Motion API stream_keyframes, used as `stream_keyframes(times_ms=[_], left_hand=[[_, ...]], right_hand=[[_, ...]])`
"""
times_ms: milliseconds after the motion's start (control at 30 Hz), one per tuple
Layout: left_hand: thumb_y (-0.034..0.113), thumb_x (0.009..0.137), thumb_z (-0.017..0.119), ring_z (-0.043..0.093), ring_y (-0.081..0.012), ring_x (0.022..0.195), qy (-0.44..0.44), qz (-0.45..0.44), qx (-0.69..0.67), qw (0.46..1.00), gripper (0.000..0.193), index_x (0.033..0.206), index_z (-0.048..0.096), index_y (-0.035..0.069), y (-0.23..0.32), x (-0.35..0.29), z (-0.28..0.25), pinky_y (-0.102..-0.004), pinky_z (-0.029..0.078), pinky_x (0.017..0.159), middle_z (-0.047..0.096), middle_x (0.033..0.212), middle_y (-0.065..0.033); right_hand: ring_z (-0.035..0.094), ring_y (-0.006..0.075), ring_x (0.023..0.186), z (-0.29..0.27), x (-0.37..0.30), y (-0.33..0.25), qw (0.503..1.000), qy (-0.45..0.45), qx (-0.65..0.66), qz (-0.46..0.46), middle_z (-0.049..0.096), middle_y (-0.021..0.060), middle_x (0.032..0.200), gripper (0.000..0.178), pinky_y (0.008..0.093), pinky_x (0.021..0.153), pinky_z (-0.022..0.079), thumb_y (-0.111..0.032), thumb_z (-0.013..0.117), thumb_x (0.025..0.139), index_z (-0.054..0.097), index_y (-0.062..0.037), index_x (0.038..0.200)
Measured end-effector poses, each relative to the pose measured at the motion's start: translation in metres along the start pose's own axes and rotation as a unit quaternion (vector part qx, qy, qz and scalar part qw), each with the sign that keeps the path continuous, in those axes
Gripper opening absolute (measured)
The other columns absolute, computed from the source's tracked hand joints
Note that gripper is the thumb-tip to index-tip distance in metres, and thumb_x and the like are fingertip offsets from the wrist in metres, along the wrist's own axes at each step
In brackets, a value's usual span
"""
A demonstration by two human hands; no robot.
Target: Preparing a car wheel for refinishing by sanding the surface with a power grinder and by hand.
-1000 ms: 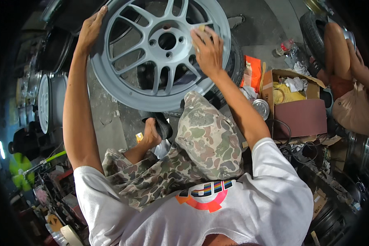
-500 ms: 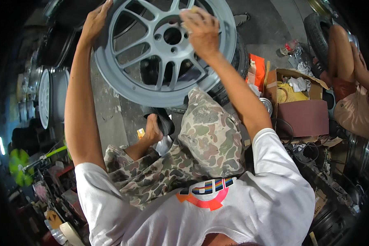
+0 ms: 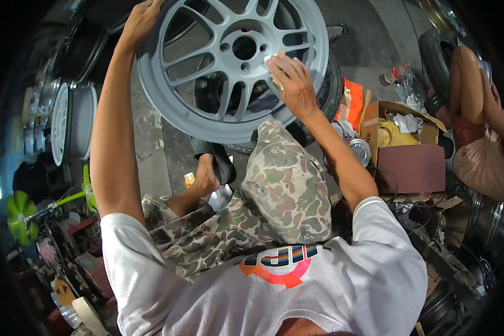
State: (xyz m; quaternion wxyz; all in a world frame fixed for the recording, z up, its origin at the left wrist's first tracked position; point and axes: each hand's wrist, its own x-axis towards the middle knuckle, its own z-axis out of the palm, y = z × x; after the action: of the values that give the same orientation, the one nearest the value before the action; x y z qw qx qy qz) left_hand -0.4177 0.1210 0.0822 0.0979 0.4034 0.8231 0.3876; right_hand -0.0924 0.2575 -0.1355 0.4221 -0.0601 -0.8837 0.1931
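A grey-coated multi-spoke wheel rim (image 3: 179,117) is tilted in front of me, above my knee. At its upper left edge, my left hand (image 3: 143,23) is closed around the outer lip; its fingertips are partly cut off by the picture's top. My right hand (image 3: 294,84) presses a small pale pad (image 3: 276,82) against a spoke to the right of the hub. Its fingers are bent over the pad and cover most of it, so whether it is cloth or abrasive paper I cannot tell. A black tyre (image 3: 334,84) shows beneath the rim.
On the right stands an open cardboard box (image 3: 369,124) with rags and a brown-red abrasive sheet (image 3: 411,169). A metal can (image 3: 359,150) sits beside it. Another person's leg (image 3: 466,78) is further right. To the left are another grey wheel (image 3: 61,124) and a green fan (image 3: 22,217).
My right hand has moved down and slightly right across the spokes with the pad. The rim appears a little lower and further right, with my left hand still on its edge.
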Motion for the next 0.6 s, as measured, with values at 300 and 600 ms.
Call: stream_keyframes(times_ms=[300, 600], left_hand=[[0.046, 0.110, 0.047, 0.055, -0.0176, 0.131, 0.003, 0.094, 0.043, 0.995, 0.059, 0.146, 0.056, 0.001, -0.026, 0.013, -0.006, -0.0277, 0.037, 0.114, 0.064, 0.141, -0.0086], [0.054, 0.108, 0.047, 0.056, -0.0140, 0.083, 0.033, 0.005, -0.098, 0.995, 0.066, 0.103, 0.074, -0.006, 0.007, -0.016, 0.010, -0.0309, 0.047, 0.080, 0.066, 0.085, -0.0058]], right_hand=[[0.060, 0.0327, 0.125, -0.003, 0.001, -0.010, 1.000, -0.015, 0.012, -0.010, 0.066, 0.0109, 0.129, 0.037, 0.0449, 0.108, 0.047, -0.004, 0.067, 0.088, 0.068, -0.0044, 0.125], [0.063, 0.0401, 0.121, -0.037, -0.015, 0.071, 0.923, 0.161, -0.002, 0.349, 0.066, 0.0243, 0.130, 0.039, 0.0448, 0.102, 0.050, -0.023, 0.049, 0.107, 0.065, 0.0042, 0.131]])
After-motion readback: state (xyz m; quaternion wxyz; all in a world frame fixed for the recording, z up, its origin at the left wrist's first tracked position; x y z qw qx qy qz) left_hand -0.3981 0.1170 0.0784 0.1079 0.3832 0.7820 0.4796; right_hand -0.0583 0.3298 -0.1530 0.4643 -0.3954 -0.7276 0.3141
